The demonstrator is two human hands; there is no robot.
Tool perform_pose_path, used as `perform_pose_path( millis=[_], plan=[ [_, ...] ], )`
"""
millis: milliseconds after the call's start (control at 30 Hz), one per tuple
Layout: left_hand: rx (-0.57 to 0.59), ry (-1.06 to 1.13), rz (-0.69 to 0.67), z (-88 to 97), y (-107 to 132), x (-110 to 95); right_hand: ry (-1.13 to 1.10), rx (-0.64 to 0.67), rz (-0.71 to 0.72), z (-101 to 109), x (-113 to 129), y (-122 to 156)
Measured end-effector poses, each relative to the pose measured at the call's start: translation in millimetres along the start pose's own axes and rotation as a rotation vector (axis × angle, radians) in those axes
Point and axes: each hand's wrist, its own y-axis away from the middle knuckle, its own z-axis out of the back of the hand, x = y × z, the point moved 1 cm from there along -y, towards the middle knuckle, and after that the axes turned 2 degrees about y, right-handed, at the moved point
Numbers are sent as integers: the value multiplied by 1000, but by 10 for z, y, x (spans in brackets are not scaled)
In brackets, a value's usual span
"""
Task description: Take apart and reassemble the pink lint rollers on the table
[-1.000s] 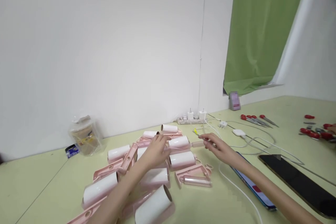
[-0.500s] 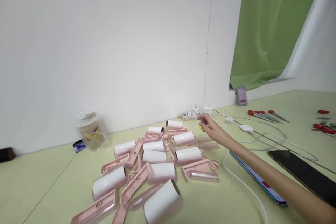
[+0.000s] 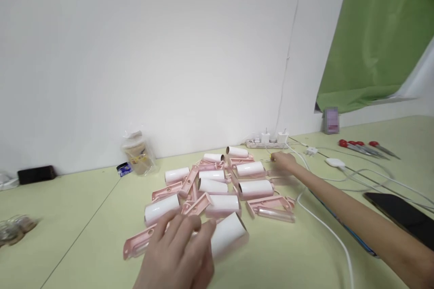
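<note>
My left hand [image 3: 179, 250] reaches in from the bottom edge, over the front of a group of lint rollers. Its fingers are apart and loosely bent, with nothing seen in them; the fingertips partly cover a pink handle and the front white roll [image 3: 228, 235]. My right hand [image 3: 284, 161] is stretched out to the back right, low over the table beside the power strip [image 3: 266, 144]. Its closed, slightly blurred fingers hold a thin tool with a yellow part [image 3: 271, 157]; most of it is hidden. Several pink handles [image 3: 189, 181] and white rolls [image 3: 256, 188] lie between the hands.
White cables [image 3: 327, 230] and a dark phone [image 3: 403, 212] lie at the right. Red-handled tools [image 3: 359, 146] are farther back. A clear bag with a brown item [image 3: 138, 153] stands by the wall; another black phone [image 3: 36, 174] leans at the left.
My left hand has come into view over the lint rollers. My right hand has lowered toward the table with the thin tool. The view has turned left, so things appear shifted right.
</note>
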Motion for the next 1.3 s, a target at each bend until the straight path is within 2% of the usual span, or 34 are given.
perform_pose_path(
  millis=[67, 167, 267, 333, 433, 500, 533, 633, 733, 833, 967, 1033, 1100, 1167, 1233, 1300],
  plan=[
    [68, 8, 52, -154, 26, 99, 3, 10, 0, -22, -6, 25],
    [213, 111, 207, -416, 242, 261, -17, -43, 31, -5, 4, 132],
    [316, 185, 197, -612, 436, 305, -73, -154, 139, 60, 82, 375],
    [372, 197, 125, -686, 504, 282, -132, -205, 258, 99, 185, 643],
    [389, 213, 52, -748, 554, 240, -247, -196, 481, 128, 391, 1155],
    [361, 234, 34, -783, 567, 216, -416, -80, 773, 121, 544, 1495],
    [352, 243, 20, -803, 568, 202, -455, -2, 821, 105, 608, 1632],
    [363, 252, -1, -873, 541, 149, -503, 127, 813, 31, 736, 1864],
    [364, 291, 56, -943, 487, 120, -508, 141, 759, -29, 754, 1875],
    [352, 312, 101, -1003, 447, 154, -589, 87, 714, -31, 680, 1836],
    [338, 249, 128, -1028, 435, 249, -870, -107, 643, 41, 563, 1917],
    [298, 223, 129, -995, 452, 256, -922, -157, 729, 81, 585, 2015],
    [285, 267, 139, -949, 492, 209, -863, -92, 876, 94, 678, 2118],
    [296, 418, 188, -924, 555, 117, -761, 12, 991, 73, 795, 2200],
    [315, 585, 269, -943, 628, 8, -695, 87, 1026, 33, 874, 2241],
    [330, 666, 330, -1003, 694, -86, -736, 120, 985, 5, 881, 2233]
  ],
)
